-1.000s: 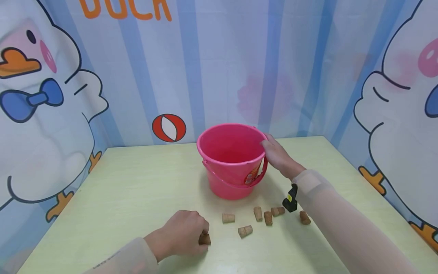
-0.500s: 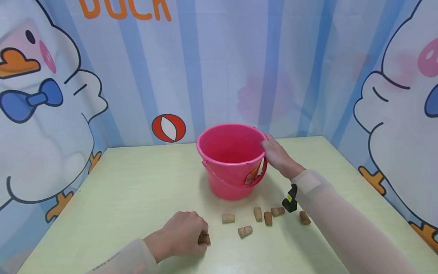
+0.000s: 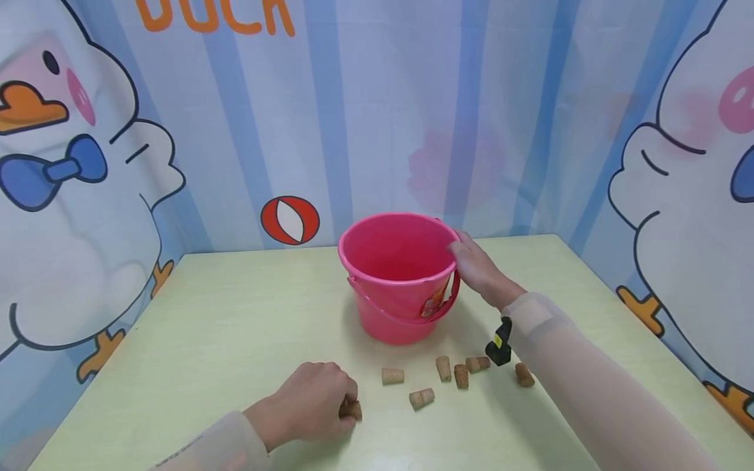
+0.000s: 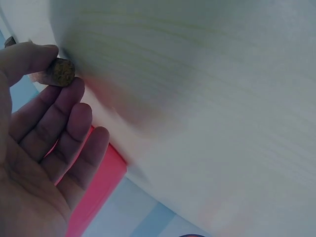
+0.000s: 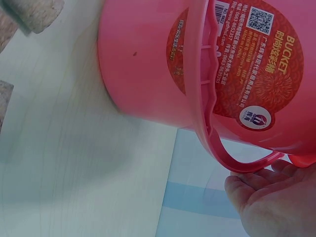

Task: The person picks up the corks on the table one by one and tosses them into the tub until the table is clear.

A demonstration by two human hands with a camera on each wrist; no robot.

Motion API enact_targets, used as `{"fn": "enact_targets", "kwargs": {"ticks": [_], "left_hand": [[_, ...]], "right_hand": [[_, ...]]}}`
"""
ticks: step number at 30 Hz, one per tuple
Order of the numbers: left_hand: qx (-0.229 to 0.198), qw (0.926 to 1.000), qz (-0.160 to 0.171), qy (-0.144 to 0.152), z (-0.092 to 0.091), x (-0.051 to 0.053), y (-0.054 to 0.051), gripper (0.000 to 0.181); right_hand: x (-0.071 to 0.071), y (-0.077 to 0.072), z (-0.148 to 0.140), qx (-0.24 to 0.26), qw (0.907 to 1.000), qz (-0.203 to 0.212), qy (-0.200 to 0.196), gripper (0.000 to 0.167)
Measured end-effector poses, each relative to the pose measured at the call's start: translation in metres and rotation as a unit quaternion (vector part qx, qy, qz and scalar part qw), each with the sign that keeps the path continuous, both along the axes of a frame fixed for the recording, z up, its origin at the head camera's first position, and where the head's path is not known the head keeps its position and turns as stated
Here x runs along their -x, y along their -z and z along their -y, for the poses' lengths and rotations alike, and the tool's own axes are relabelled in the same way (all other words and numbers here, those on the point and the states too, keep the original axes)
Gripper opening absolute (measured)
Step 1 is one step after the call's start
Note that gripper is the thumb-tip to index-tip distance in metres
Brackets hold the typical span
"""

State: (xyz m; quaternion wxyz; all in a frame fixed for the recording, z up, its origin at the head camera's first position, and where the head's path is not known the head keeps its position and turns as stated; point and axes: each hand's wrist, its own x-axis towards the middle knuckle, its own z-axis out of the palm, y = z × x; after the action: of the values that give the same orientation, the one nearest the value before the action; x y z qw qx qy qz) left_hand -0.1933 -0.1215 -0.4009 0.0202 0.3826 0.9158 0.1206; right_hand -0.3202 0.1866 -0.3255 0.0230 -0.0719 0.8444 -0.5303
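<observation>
Gently hold the cork (image 4: pixel 64 73) between left fingers (image 4: pixel 73 93) pinched to its width, without squeezing hard, while steadying the bucket (image 3: pixel 383 301), well beyond them, with right fingers (image 3: pixel 462 250) gripping its rim.

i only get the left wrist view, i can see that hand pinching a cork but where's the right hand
Observer: In the head view, the right hand holds the pink bucket at the right side of its rim.
Operator: ok, and how many loose ones besides the pinched one
Observer: The head view shows six other corks on the table, all on the near side of the pink bucket.
Operator: anything printed on that
Observer: Yes, the right wrist view shows a red label with the word BUCKET on it.
</observation>
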Motion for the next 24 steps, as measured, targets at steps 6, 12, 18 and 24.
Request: {"fn": "enact_targets", "kwargs": {"ticks": [6, 12, 18, 24], "left_hand": [[-0.012, 0.9998, -0.013, 0.003, -0.001, 0.001, -0.001, 0.022], [-0.028, 0.9990, -0.034, 0.010, -0.003, 0.002, -0.005, 0.024], [-0.044, 0.9976, -0.054, 0.008, -0.007, 0.003, -0.010, 0.018], [-0.069, 0.9948, -0.075, 0.004, -0.010, 0.006, -0.010, 0.009]], "right_hand": [[0.000, 0.000, 0.000, -0.003, 1.0000, -0.001, -0.002, 0.060], [0.000, 0.000, 0.000, -0.003, 1.0000, -0.001, -0.001, 0.059], [0.000, 0.000, -0.001, -0.005, 1.0000, 0.002, 0.002, 0.060], [0.000, 0.001, 0.000, -0.003, 1.0000, 0.002, 0.000, 0.059]]}}
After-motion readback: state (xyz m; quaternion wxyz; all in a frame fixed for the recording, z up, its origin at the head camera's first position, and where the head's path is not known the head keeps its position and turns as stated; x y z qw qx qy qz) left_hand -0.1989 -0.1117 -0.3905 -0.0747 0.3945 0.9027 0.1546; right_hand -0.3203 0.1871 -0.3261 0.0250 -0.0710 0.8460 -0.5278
